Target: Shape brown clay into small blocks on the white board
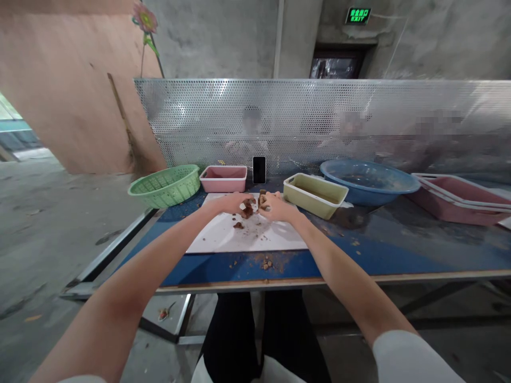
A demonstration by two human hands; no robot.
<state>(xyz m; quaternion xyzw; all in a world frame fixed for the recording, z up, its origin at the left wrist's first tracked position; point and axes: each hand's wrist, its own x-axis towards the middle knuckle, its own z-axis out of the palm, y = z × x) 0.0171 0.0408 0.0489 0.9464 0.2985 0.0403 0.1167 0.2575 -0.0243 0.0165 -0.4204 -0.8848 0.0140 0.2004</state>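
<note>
Over the white board [215, 236] my two hands work close together. My left hand [235, 203] is curled round a dark brown, crumbly lump [248, 208], which looks like soil or clay. My right hand [275, 206] has its fingers bent onto another brown piece [261, 199], partly hidden by the fingers. A smaller brown clump [238, 225] lies on the board just below my left hand. Crumbs are scattered around it.
Behind the board stand a pink bin [223, 179] and an upright phone [259, 170]. A green basket [167, 186] is at left. To the right are a yellow-green bin [315, 195], blue basin [369, 183] and red bins [459, 199]. Small lumps [267, 263] lie near the table's front edge.
</note>
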